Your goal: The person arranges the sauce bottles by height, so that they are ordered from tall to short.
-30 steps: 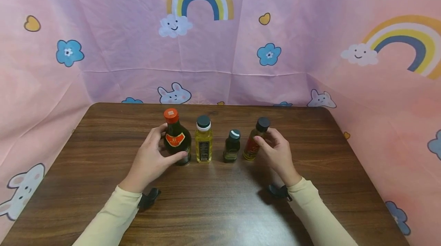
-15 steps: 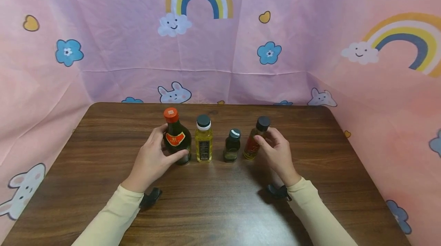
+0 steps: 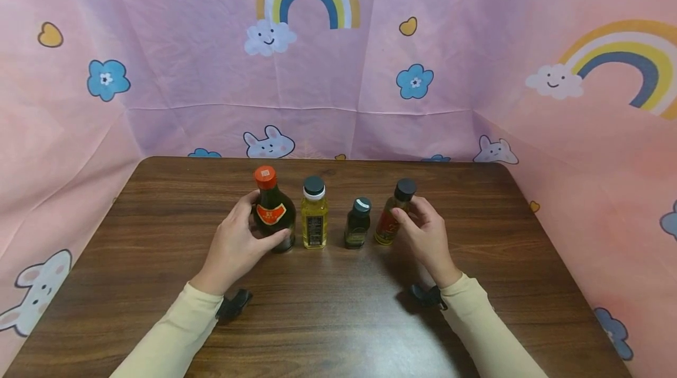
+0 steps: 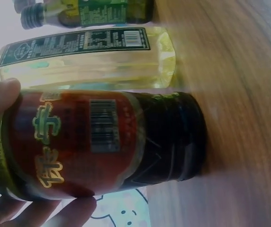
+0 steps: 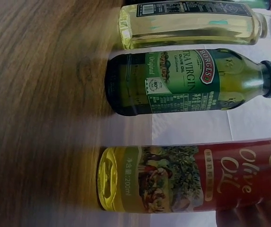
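Note:
My left hand (image 3: 233, 243) grips a dark sauce bottle (image 3: 272, 214) with a red cap, at the left end of a row of bottles. Its red label with gold characters and a barcode faces the left wrist camera. At the right end, my right hand (image 3: 429, 237) holds a small olive oil bottle (image 3: 388, 224) with a black cap. The right wrist view shows that bottle's red "Olive Oil" label (image 5: 230, 175). Between the hands stand a clear bottle of yellow oil (image 3: 315, 219) and a smaller dark green olive oil bottle (image 3: 357, 228), both untouched.
The bottles stand on a brown wood-grain table (image 3: 328, 307), towards its middle. A pink and purple cloth (image 3: 328, 84) with rainbows and rabbits hangs behind and at both sides. Black straps (image 3: 234, 304) show at both wrists, beside the cream sleeves.

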{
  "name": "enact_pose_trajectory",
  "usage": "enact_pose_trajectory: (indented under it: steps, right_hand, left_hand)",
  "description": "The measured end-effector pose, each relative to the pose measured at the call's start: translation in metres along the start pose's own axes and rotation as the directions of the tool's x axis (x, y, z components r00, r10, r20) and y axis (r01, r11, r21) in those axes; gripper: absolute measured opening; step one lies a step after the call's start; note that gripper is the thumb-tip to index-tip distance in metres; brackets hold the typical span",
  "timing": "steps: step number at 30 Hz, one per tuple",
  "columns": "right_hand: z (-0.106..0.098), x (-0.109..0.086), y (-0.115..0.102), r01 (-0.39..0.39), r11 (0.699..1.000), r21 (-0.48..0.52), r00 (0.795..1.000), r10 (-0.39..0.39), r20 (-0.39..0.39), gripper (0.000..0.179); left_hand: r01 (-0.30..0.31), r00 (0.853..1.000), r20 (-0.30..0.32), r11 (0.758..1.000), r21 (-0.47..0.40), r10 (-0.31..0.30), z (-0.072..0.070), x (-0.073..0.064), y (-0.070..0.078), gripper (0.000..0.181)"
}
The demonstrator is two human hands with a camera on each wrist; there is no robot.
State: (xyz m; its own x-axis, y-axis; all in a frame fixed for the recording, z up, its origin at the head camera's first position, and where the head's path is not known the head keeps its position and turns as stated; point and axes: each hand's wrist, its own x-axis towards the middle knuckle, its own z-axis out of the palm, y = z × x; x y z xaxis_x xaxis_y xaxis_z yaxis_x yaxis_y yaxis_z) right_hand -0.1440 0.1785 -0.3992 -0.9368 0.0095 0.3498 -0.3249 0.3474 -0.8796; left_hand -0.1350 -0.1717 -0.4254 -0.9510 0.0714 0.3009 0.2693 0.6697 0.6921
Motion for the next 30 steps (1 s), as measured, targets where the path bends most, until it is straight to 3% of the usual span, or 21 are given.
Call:
enact_pose_trajectory:
  steps: [15, 30]
  right_hand:
    - [-0.001, 0.0, 0.003, -0.001, 1.0, 0.001, 1.0, 0.001, -0.007, 0.029]
    - [-0.001, -0.001, 0.0, -0.011, 1.0, 0.005, 1.0, 0.011, 0.005, 0.03]
  left_hand:
    - [-0.052, 0.998, -0.04, 0.998, 0.035, 0.053, -0.007, 0.001, 0.003, 0.091]
    - [-0.083, 0.994, -0.072, 0.995, 0.049, 0.087, -0.021, 0.012, 0.002, 0.089]
